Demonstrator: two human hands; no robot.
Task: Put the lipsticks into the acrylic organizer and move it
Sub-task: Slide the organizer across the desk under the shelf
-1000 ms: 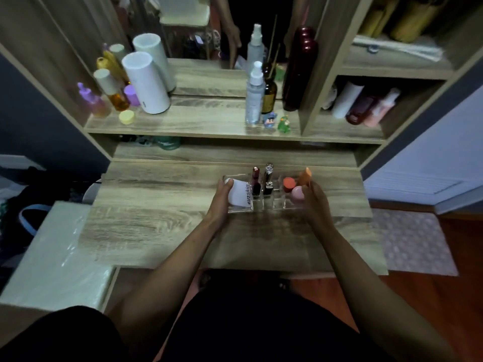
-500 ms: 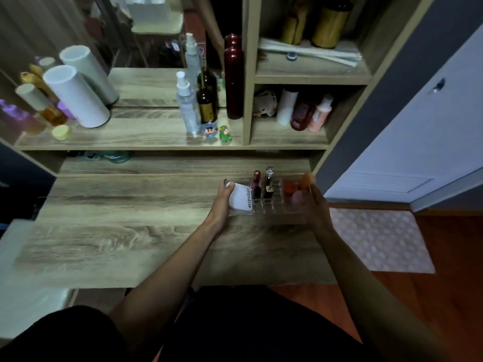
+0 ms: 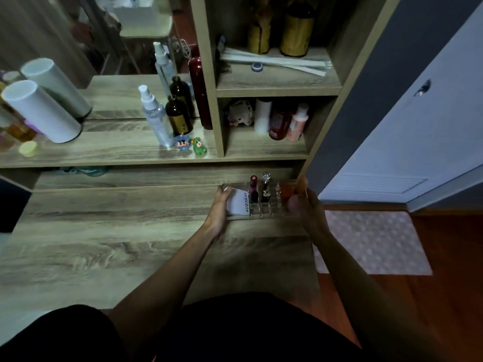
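The clear acrylic organizer [image 3: 271,209] sits at the far right of the wooden desk [image 3: 104,244], gripped at both ends. My left hand [image 3: 219,209] clasps its left end, beside a white "4U2skin" compact [image 3: 238,203] standing in it. My right hand [image 3: 304,205] holds its right end. A dark pink lipstick [image 3: 253,189] and a black-and-silver lipstick [image 3: 266,188] stand upright in the middle slots. Orange-red items [image 3: 287,192] fill the right slots, partly hidden by my right fingers and blurred.
A raised shelf [image 3: 104,150] behind the desk carries a spray bottle [image 3: 155,121], a brown bottle [image 3: 179,118], two small figurines [image 3: 192,146] and a white cylinder [image 3: 39,111]. Cubbies [image 3: 266,142] above hold bottles. The desk's right edge drops to a floor mat [image 3: 371,241].
Both hands have carried the organizer rightward along the desk, toward its right end below the cubbies; my view has swung right with it.
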